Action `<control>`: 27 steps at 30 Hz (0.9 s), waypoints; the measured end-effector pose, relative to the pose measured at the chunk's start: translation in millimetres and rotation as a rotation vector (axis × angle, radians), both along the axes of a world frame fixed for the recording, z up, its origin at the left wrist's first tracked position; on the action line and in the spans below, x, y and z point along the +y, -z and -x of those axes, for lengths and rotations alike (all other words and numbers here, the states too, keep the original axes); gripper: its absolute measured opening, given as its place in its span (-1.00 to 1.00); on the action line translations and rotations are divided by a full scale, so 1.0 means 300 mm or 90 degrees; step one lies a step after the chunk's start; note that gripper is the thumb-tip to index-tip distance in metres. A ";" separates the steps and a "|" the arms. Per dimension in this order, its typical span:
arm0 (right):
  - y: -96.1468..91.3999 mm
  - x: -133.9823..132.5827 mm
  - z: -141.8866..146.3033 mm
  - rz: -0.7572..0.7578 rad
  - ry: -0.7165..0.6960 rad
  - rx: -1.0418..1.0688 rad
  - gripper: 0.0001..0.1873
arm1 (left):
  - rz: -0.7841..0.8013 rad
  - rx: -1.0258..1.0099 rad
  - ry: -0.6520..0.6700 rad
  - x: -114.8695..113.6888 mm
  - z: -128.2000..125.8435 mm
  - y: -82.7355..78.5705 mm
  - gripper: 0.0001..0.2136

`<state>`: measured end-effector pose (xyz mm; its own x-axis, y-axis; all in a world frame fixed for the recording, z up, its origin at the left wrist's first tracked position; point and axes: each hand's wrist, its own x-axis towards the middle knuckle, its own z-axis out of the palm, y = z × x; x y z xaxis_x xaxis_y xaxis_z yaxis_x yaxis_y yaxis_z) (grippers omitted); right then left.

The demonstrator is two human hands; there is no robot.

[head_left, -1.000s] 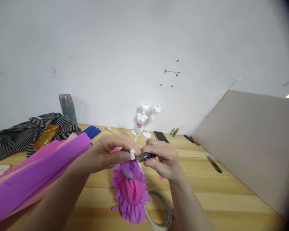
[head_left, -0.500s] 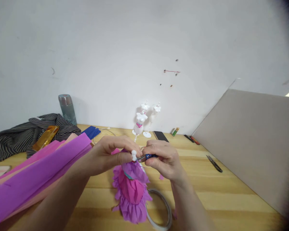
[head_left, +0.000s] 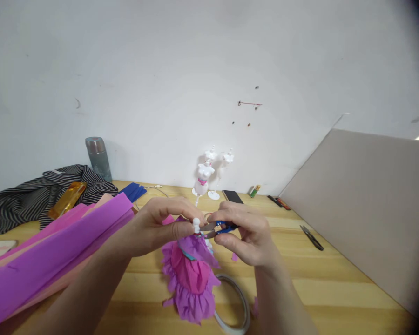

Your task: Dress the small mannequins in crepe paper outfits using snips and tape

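Observation:
A small white dress form (head_left: 196, 224) wears a ruffled purple and pink crepe paper dress (head_left: 192, 274). My left hand (head_left: 162, 228) pinches the paper beside its neck, the thumb next to the white knob. From the right, my right hand (head_left: 246, 230) holds a small pair of scissors (head_left: 219, 228) with blue handles. Their blades stand apart at the paper by the neck, just under the knob. Some fingers of both hands are hidden behind the form. A roll of tape (head_left: 244, 302) lies beside the skirt.
Purple and pink crepe paper sheets (head_left: 73, 242) fill the left, with a striped cloth (head_left: 28, 195) and a bottle (head_left: 98, 158) behind. White dress forms (head_left: 206, 172) stand by the wall near a phone (head_left: 233, 197). Black scissors (head_left: 312, 238) lie at right beside a pale panel (head_left: 363, 195).
The scissors' blades have opened and drawn slightly right, with my right hand's fingers spreading at the handles. My left hand and the form have shifted only a little.

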<state>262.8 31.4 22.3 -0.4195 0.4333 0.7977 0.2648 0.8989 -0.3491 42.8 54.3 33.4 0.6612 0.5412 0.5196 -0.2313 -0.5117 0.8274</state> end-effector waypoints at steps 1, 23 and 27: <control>-0.002 -0.002 0.003 -0.006 0.002 -0.001 -0.73 | 0.000 -0.002 0.001 0.000 -0.001 0.000 -0.88; -0.001 0.003 0.019 -0.063 -0.005 0.019 -0.74 | 0.012 0.010 -0.013 -0.003 -0.007 0.005 -0.82; -0.001 0.004 0.017 -0.062 -0.005 0.010 -0.74 | 0.020 0.006 -0.013 -0.004 -0.009 0.002 -0.81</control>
